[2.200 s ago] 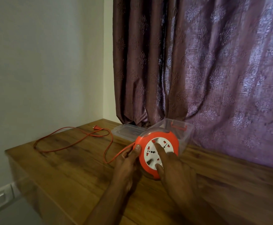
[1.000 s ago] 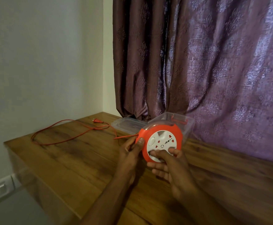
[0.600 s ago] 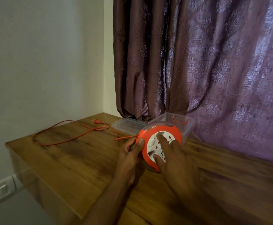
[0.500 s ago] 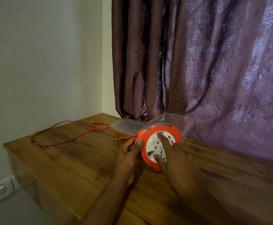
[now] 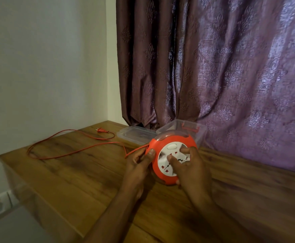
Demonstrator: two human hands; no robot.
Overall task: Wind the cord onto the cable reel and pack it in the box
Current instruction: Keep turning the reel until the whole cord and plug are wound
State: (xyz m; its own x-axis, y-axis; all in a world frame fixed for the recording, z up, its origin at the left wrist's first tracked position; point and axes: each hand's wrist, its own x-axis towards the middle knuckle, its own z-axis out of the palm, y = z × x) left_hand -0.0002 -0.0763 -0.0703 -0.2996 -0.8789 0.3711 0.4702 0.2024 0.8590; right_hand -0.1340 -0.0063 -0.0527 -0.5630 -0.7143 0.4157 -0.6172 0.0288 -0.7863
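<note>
Both our hands grip the orange cable reel point(image 5: 171, 160), tilted on edge over the wooden table point(image 5: 73, 176); our left hand point(image 5: 139, 165) closes on its left rim, thumb on the orange edge, while our right hand point(image 5: 190, 169) curls over the white socket face, fingers pressing it; the orange cord point(image 5: 69, 152) leaves the reel leftward, looping loosely to its plug point(image 5: 101, 130); behind the reel sit the clear box point(image 5: 198, 131) and its lid point(image 5: 136, 135), before a purple curtain point(image 5: 213, 67).

Bare wooden tabletop point(image 5: 69, 176) lies open at the near left, crossed farther back by a thin orange cord point(image 5: 76, 149), while a clear plastic box point(image 5: 198, 135) and flat clear lid point(image 5: 136, 135) crowd the purple patterned curtain point(image 5: 222, 76).
</note>
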